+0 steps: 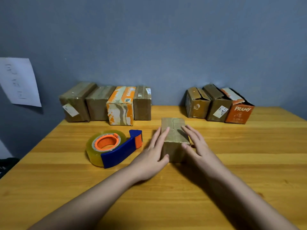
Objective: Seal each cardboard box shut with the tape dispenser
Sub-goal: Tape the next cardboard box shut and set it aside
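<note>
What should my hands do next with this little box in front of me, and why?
Probably reach the left hand to the tape dispenser lying just left of it. Both hands, right hand too, rest flat on the small box, whose flaps lie closed, and nobody holds the dispenser.

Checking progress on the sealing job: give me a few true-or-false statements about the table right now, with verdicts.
1. The tape dispenser lies on the table, held by neither hand. True.
2. Both hands rest on the middle box. True.
3. The left hand grips the dispenser. False: its fingers lie flat on the box.
4. The PRAMY box stands in the left row. False: it ends the right row.
</note>
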